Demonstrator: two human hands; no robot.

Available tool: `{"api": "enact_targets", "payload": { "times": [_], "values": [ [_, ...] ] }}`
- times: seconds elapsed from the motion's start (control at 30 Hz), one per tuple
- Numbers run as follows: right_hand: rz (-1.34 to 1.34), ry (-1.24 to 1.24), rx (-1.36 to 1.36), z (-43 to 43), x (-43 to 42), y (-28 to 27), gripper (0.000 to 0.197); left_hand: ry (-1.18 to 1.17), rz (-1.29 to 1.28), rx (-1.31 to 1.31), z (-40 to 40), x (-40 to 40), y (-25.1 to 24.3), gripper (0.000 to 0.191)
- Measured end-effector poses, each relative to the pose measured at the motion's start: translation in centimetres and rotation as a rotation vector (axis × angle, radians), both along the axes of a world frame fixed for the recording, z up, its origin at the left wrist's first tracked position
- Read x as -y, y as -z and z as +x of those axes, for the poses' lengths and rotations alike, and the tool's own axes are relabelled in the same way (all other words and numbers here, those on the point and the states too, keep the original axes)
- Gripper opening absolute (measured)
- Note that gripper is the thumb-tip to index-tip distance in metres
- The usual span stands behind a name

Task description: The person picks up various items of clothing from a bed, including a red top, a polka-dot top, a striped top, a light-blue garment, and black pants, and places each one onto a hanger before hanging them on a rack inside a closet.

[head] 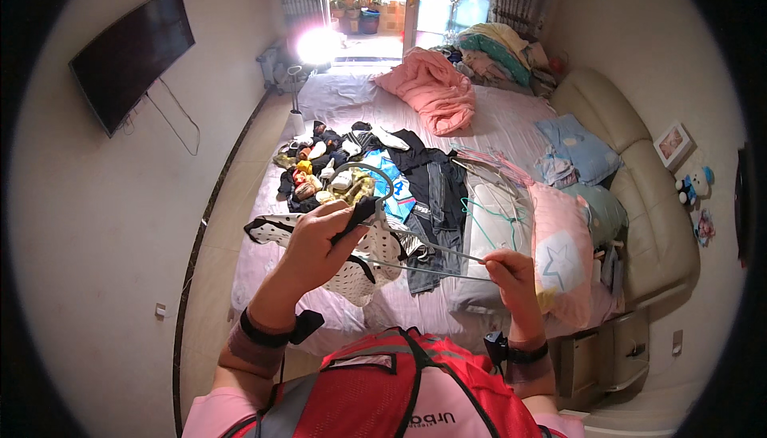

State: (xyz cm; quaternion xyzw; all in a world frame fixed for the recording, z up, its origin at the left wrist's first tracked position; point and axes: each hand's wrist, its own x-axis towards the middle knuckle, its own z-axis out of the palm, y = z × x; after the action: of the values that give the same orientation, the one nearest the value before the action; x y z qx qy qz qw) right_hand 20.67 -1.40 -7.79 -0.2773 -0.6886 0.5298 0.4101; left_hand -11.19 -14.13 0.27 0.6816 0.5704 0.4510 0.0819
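My left hand (320, 240) grips the black-edged part of a white garment with dark dots (365, 276), which hangs below it over the bed. Between my hands is a thin grey clothes hanger (437, 248), its curved hook rising next to the garment's black edge. The fingers of my right hand (509, 270) pinch the hanger's far end. Part of the garment and hanger is hidden behind my left hand. Beyond them lie a pile of socks (317, 165), a blue and white printed garment (392, 180) and dark jeans (440, 198).
The bed (353, 90) holds pink bedding (437, 90), pillows, and several loose hangers (494, 216) at the right, beside a pink pillow (560, 252). A lit lamp (317, 45) stands at the far left corner. A leather headboard (647, 198) edges the right side.
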Motion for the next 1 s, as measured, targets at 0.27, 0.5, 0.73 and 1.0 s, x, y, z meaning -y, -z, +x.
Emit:
{"api": "enact_targets", "payload": {
  "times": [0.27, 0.5, 0.73, 1.0],
  "values": [
    [-0.240, -0.282, -0.061, -1.8, -0.7, 0.7, 0.019, -0.092, 0.113, -0.029, 0.4, 0.5, -1.4, 0.021],
    [-0.730, -0.495, -0.635, -4.6, -5.7, 5.1, 0.053, -0.172, 0.103, 0.051, 1.3, 1.2, -3.2, 0.017],
    [-0.607, -0.667, 0.117, -14.0, -1.7, 7.5, 0.049, -0.122, 0.073, 0.213, 1.6, 1.6, -3.2, 0.013],
    [-0.725, -0.515, -0.227, -16.0, -1.4, 7.5, 0.028, -0.262, 0.070, 0.340, 0.9, 2.4, -2.9, 0.017]
  ]
}}
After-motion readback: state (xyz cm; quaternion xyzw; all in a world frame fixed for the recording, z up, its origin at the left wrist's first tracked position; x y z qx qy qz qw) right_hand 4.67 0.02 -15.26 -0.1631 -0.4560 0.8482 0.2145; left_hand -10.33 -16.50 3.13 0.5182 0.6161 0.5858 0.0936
